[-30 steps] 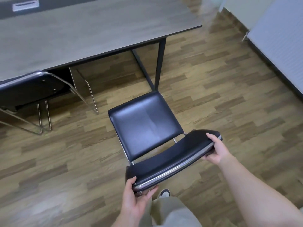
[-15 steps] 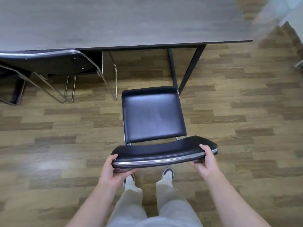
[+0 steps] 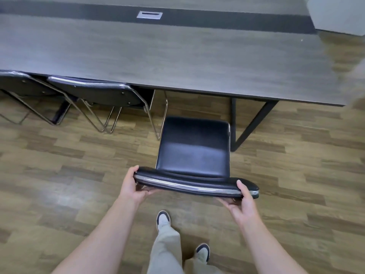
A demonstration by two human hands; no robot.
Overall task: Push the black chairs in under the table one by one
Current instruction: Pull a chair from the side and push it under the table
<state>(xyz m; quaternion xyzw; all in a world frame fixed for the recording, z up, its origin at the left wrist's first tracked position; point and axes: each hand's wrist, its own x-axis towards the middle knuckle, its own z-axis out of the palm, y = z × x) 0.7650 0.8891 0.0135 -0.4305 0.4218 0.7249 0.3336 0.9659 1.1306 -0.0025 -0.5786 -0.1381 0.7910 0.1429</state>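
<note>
A black chair [image 3: 194, 149] with a chrome-edged backrest stands in front of me, facing the long grey table [image 3: 177, 60]. Its seat front lies just short of the table's near edge, between the table's black leg and a neighbouring chair. My left hand [image 3: 132, 184] grips the left end of the backrest. My right hand [image 3: 242, 200] grips the right end, thumb on top. Two more black chairs [image 3: 94, 91] [image 3: 17, 84] sit to the left with their backs against the table edge.
The table's black metal leg frame [image 3: 248, 123] stands just right of the held chair. A silver cable port [image 3: 149, 15] is set in the tabletop. My legs and shoes [image 3: 163, 219] are on the wooden floor behind the chair. A white wall or cabinet [image 3: 339, 14] fills the far right corner.
The chair has turned square to the table and moved forward toward its edge. Both hands stayed on the backrest ends. My view lifted, showing more tabletop and a second tucked chair.
</note>
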